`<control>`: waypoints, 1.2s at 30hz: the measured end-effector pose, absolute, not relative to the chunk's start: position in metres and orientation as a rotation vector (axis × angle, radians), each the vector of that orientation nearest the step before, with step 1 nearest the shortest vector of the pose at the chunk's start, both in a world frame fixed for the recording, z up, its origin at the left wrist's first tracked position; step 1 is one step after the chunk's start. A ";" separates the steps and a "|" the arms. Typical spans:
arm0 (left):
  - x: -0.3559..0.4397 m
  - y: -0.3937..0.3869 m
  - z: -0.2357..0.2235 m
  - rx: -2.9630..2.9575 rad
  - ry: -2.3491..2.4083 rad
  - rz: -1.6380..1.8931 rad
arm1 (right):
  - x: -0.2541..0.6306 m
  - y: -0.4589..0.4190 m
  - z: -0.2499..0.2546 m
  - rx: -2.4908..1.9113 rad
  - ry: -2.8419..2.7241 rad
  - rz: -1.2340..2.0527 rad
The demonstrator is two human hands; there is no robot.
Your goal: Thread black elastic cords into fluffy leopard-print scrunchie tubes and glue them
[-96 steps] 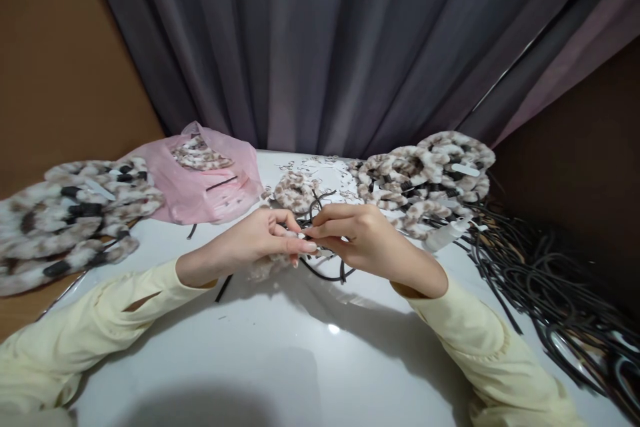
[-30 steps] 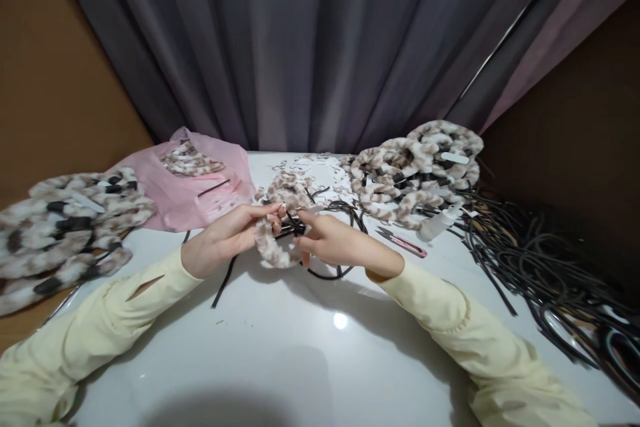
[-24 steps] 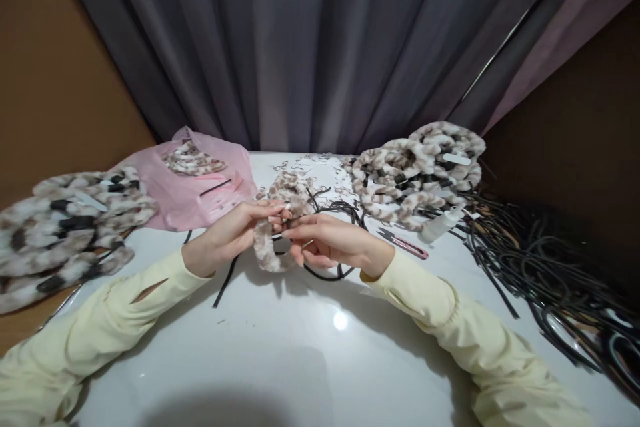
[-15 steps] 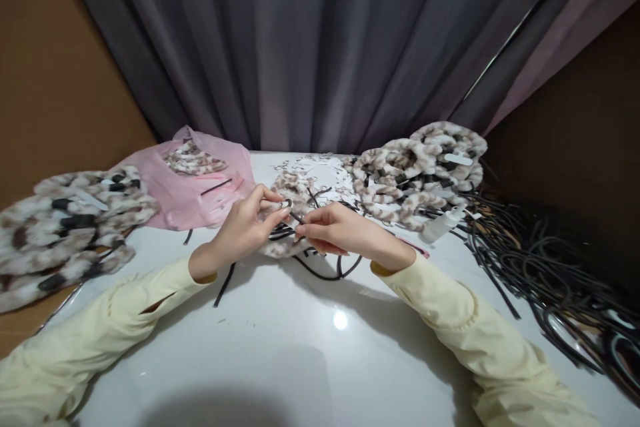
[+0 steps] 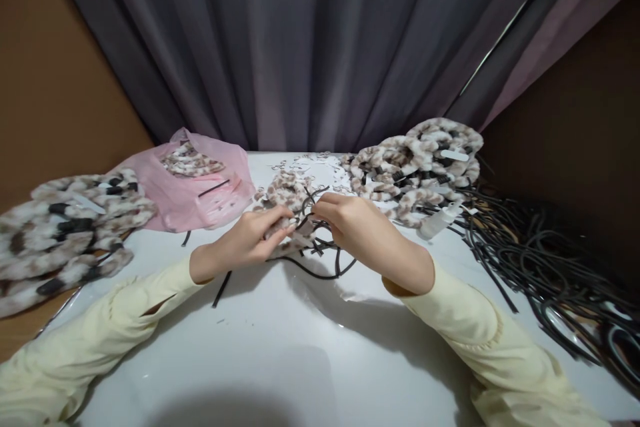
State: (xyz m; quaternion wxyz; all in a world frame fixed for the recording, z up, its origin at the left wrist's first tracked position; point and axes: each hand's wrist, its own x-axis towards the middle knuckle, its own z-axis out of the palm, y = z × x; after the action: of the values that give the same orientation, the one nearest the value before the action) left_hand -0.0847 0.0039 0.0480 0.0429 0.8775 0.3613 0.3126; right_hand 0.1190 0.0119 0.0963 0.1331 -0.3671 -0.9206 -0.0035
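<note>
My left hand [image 5: 255, 235] is closed, with thumb and forefinger pinching a small end of brown-and-white plush fabric [image 5: 289, 221]. My right hand [image 5: 353, 223] is closed too, its bent fingers around a thin black cord [image 5: 305, 219] that runs towards the left fingertips. Whether the cord enters the fabric cannot be made out. Behind both hands lies a spotted plush piece [image 5: 286, 188] on the white table. Loops of black cord [image 5: 320, 276] hang and lie below my hands.
A pink plastic bag [image 5: 227, 153] with plush inside sits back left. Plush heaps lie at left [image 5: 30, 220] and right [image 5: 385, 167]. A white squeeze bottle [image 5: 440, 221] stands before the right heap. Many black cords [image 5: 525, 260] cover the right edge. Grey curtains [image 5: 285, 47] hang behind.
My right hand has moved slightly up and right, turning its back upward, and drawn away from the left fingertips. My left hand has shifted a little lower, still pinching.
</note>
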 end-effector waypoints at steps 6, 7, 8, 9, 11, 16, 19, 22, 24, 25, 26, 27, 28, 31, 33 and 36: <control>-0.078 -0.003 0.059 2.463 0.981 0.807 | 0.118 0.032 0.081 -0.808 -2.567 0.071; -0.078 -0.003 0.058 2.443 0.987 0.794 | 0.117 0.035 0.078 -0.759 -2.546 0.112; -0.077 -0.003 0.058 2.426 0.997 0.785 | 0.117 0.037 0.077 -0.719 -2.525 0.154; -0.078 -0.004 0.057 2.415 1.009 0.784 | 0.116 0.039 0.075 -0.688 -2.508 0.198; -0.078 -0.004 0.055 2.414 1.030 0.810 | 0.115 0.042 0.075 -0.646 -2.495 0.275; -0.077 -0.005 0.052 2.428 0.995 0.864 | 0.117 0.045 0.077 -0.598 -2.556 0.432; -0.077 -0.004 0.052 2.540 0.938 0.840 | 0.117 0.049 0.075 -0.620 -2.563 0.506; -0.078 -0.003 0.051 2.631 0.926 0.874 | 0.118 0.050 0.074 -0.728 -2.500 0.517; -0.080 -0.001 0.050 2.636 0.932 0.936 | 0.121 0.048 0.078 -0.828 -2.423 0.475; -0.080 -0.001 0.050 2.634 0.935 0.968 | 0.123 0.046 0.082 -0.863 -2.402 0.465; -0.081 0.000 0.049 2.632 0.937 1.001 | 0.126 0.043 0.086 -0.877 -2.411 0.475; -0.082 0.000 0.049 2.634 0.935 1.029 | 0.129 0.040 0.091 -0.872 -2.450 0.506; -0.082 0.001 0.048 2.642 0.920 1.053 | 0.131 0.037 0.096 -0.847 -2.507 0.555; -0.082 0.001 0.047 2.709 0.797 1.136 | 0.135 0.030 0.106 -0.772 -2.609 0.667; -0.081 0.002 0.047 2.755 0.678 1.191 | 0.133 0.029 0.107 -0.763 -2.624 0.715; -0.080 0.002 0.047 2.768 0.615 1.225 | 0.128 0.030 0.104 -0.794 -2.617 0.804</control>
State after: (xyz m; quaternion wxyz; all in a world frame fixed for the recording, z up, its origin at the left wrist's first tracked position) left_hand -0.0805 0.0021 0.0466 0.0263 0.8958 0.1991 0.3965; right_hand 0.1281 0.0301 0.1036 0.1452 -0.2755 -0.9084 0.2790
